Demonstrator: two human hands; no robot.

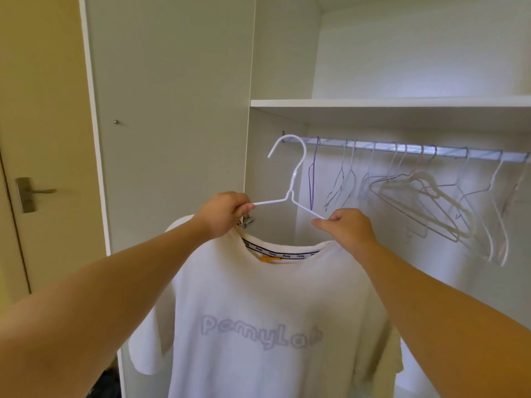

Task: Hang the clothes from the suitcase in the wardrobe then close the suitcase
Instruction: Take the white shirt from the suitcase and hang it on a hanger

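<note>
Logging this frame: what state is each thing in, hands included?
white T-shirt, on the white hanger, hanging free.
white hanger, held up by both shoulders; hook at the rail's left end, not clearly over it.
left hand, pinches the hanger's left shoulder.
right hand, pinches the hanger's right shoulder.
rail, carries a row of bare hangers.
wardrobe door, open.
room door, looks shut.

A yellowish wall [40, 67] fills the left edge, with a pale room door [14, 254] and its metal lever handle [31, 193]. The white wardrobe [416, 53] stands open. Its wardrobe door [172, 81] carries a small knob [116, 122], and a shelf [388, 103] spans above a metal rail [408, 149], softly lit.
</note>
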